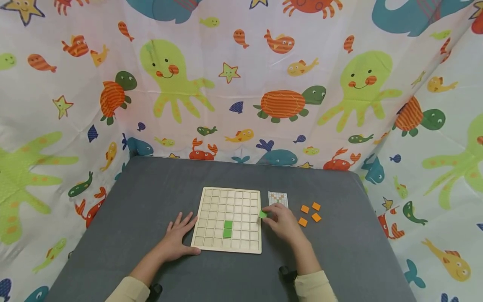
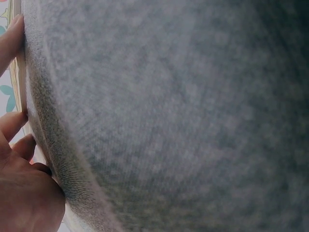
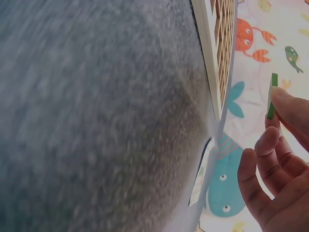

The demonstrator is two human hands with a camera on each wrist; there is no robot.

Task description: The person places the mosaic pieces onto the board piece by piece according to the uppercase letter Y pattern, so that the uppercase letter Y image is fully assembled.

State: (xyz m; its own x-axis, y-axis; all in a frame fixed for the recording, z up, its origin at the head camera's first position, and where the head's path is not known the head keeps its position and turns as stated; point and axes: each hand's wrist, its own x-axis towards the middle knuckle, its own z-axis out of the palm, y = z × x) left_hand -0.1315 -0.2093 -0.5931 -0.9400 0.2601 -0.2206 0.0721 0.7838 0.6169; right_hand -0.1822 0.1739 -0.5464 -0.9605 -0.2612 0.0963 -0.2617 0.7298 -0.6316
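Note:
A square wooden grid board lies on the grey table, with two green tiles set in neighbouring cells, one behind the other. My left hand rests at the board's left side, fingers spread along the edge and thumb at the near left corner. Between thumb and fingertip, my right hand pinches another green tile, held up at the board's right edge. In the right wrist view the tile is seen nearly edge-on, the other fingers loosely bent below it.
Several orange square tiles lie loose to the right of the right hand. A small printed pattern card sits just right of the board, partly behind that hand. A curtain with sea animals hangs behind the table.

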